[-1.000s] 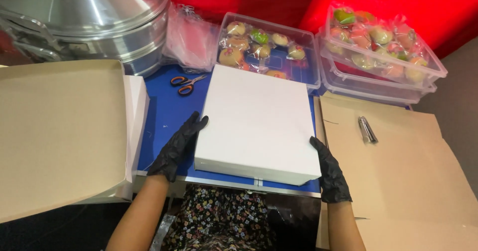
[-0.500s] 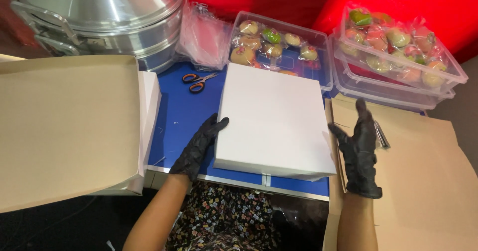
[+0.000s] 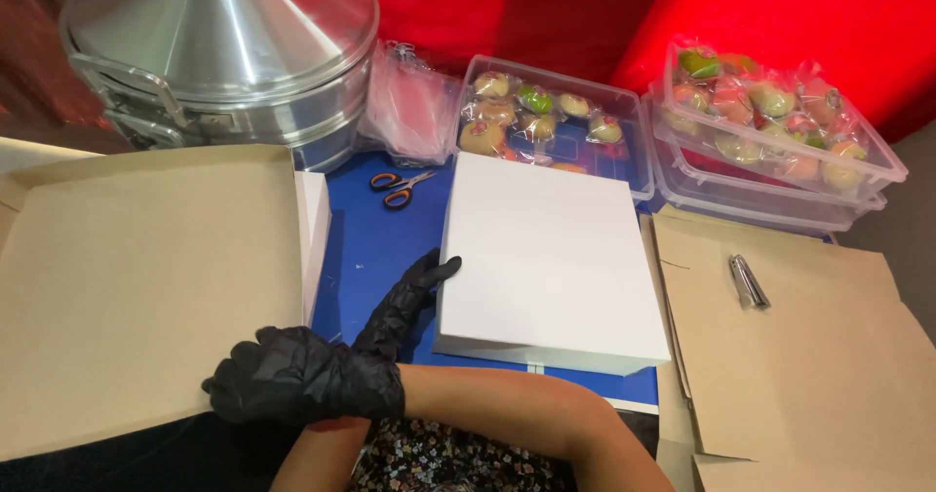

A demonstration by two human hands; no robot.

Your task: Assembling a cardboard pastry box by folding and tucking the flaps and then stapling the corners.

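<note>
The flat white cardboard box [image 3: 549,263] is touched at nine o'clock by the left hand [image 3: 408,297] (fingers spread); the right hand [image 3: 292,377], loosely curled, holds nothing.

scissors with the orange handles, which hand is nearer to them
Left. The left hand rests against the white box, just below the scissors. The right hand has crossed to the lower left, at the edge of the brown cardboard, farther off.

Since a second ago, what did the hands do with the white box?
The right hand let go of the white box and crossed over to the left, near the cardboard sheet. The left hand stays on the box's left edge. The box, scissors and trays stayed put.
</note>
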